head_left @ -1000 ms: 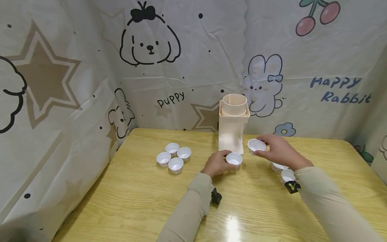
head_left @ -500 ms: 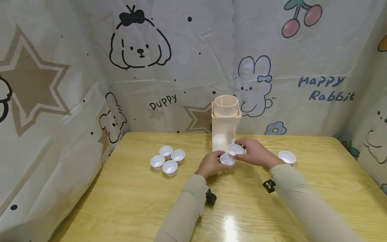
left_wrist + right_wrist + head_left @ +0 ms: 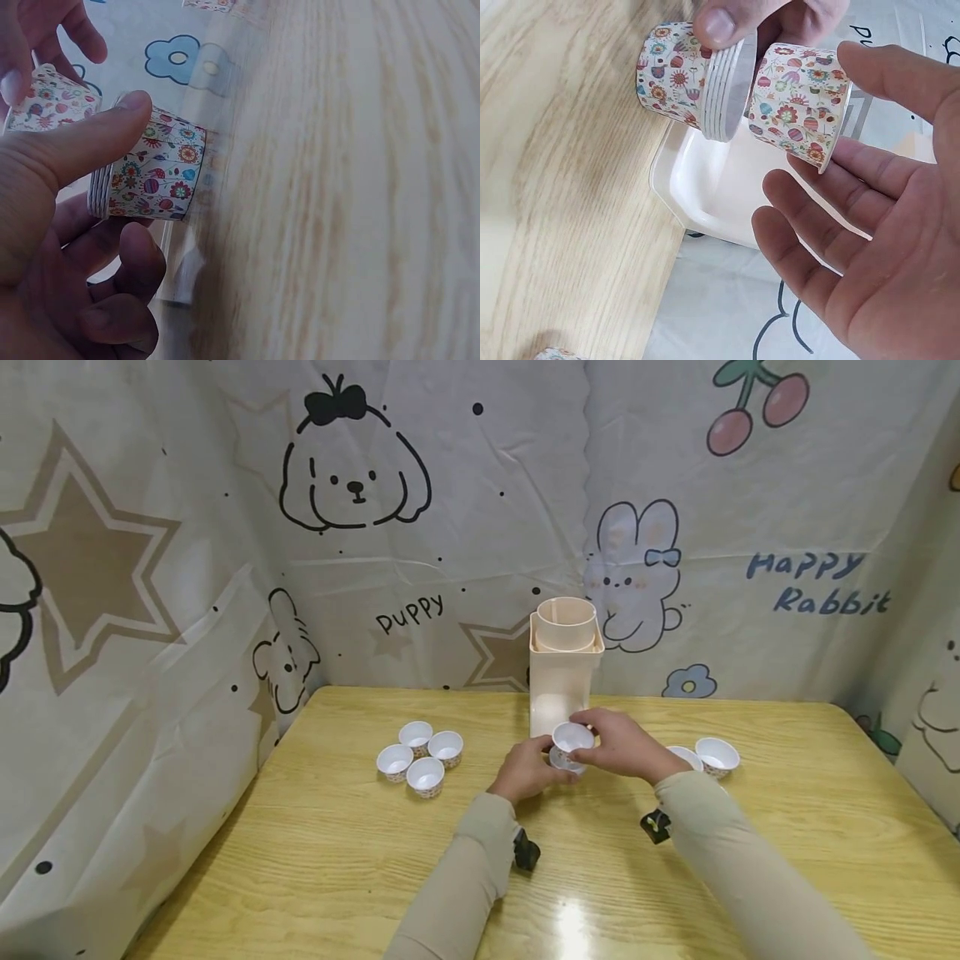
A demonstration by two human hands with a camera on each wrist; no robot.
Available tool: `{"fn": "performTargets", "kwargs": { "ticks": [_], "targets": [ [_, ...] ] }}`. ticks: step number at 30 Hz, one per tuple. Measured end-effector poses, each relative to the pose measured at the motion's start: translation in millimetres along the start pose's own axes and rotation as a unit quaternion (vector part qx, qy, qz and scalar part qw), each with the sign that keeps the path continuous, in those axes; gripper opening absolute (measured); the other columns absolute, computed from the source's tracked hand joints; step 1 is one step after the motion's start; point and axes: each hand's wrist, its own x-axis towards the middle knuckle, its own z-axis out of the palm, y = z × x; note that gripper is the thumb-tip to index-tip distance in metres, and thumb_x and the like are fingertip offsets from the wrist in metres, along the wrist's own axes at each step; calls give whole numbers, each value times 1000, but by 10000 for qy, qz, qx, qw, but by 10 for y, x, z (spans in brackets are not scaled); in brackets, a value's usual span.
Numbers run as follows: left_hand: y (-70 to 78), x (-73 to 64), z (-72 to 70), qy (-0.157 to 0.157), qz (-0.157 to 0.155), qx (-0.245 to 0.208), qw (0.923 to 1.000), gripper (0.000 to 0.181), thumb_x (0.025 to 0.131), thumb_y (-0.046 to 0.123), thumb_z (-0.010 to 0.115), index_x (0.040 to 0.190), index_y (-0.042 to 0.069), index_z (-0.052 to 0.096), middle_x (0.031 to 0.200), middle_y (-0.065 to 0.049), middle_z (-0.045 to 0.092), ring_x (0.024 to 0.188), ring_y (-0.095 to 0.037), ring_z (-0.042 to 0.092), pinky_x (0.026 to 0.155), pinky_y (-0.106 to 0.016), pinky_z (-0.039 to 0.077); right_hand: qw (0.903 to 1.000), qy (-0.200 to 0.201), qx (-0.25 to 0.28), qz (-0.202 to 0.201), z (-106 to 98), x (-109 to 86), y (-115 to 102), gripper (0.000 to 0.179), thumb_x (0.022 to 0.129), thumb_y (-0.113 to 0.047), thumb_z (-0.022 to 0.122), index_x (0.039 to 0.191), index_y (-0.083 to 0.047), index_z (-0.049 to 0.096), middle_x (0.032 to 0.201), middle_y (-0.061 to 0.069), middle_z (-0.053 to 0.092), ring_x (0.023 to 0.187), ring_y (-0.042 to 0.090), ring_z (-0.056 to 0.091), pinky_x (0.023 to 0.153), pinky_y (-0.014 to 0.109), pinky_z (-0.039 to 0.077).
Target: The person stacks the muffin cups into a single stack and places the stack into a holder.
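My left hand [image 3: 522, 771] grips a nested stack of paper baking cups [image 3: 159, 166], standing on the table and printed with colourful flowers. Several rolled rims show layered at its top in the right wrist view. Between thumb and fingers my right hand [image 3: 624, 743] pinches a single paper baking cup [image 3: 799, 103] with the same print. That cup is upright, its base right at the mouth of the stack. In the head view the single cup [image 3: 573, 737] covers most of the stack below it.
A cream plastic dispenser [image 3: 558, 681] with a round tube on top stands just behind the hands. Several paper cups [image 3: 425, 775] are grouped at the left. More cups [image 3: 717, 755] stand beyond the right wrist. A printed cloth [image 3: 480, 527] hangs behind the wooden table [image 3: 330, 877].
My right hand has carried its cup leftward from the right of the dispenser to over the stack. The left hand keeps its grip on the stack. The head view has shifted slightly.
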Motion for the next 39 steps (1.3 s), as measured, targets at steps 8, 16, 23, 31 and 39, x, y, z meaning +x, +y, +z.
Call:
{"fn": "performTargets", "kwargs": {
  "ticks": [8, 16, 23, 31, 39],
  "targets": [
    [3, 3, 1, 19, -52, 15, 10000, 57, 74, 30, 88, 125, 14, 67, 121, -5, 71, 112, -21, 65, 95, -36, 52, 9999, -24, 141, 32, 40, -9, -2, 52, 81, -17, 77, 125, 7, 60, 113, 20, 69, 92, 28, 65, 78, 39, 54],
    [-48, -31, 15, 96, -89, -92, 9999, 51, 73, 30, 89, 117, 12, 69, 117, -4, 72, 108, -20, 64, 94, -38, 52, 9998, 15, 85, -186, 158, 8, 22, 50, 80, -16, 78, 121, 7, 62, 110, 20, 70, 91, 27, 66, 79, 39, 54],
    [-36, 9, 32, 33, -73, -152, 9999, 56, 74, 31, 88, 123, 14, 67, 121, -3, 71, 110, -19, 64, 93, -37, 51, 9999, 55, -1, -109, 167, 7, 54, 50, 78, -14, 79, 120, 7, 63, 107, 19, 70, 90, 27, 66, 76, 38, 54],
    [-45, 25, 34, 39, -118, -122, 9998, 55, 73, 33, 88, 120, 14, 68, 118, -3, 72, 105, -17, 64, 90, -35, 51, 10000, -25, -31, -49, 177, 8, 40, 49, 77, -14, 78, 119, 7, 64, 107, 19, 70, 92, 28, 66, 80, 40, 54],
    [-53, 30, 35, 83, -93, -52, 9999, 55, 73, 32, 88, 121, 14, 68, 118, -3, 71, 107, -18, 63, 92, -36, 51, 9999, -147, 21, 0, 171, 7, 30, 52, 77, -14, 78, 121, 8, 62, 111, 22, 69, 95, 31, 67, 82, 42, 55]
  ]
}}
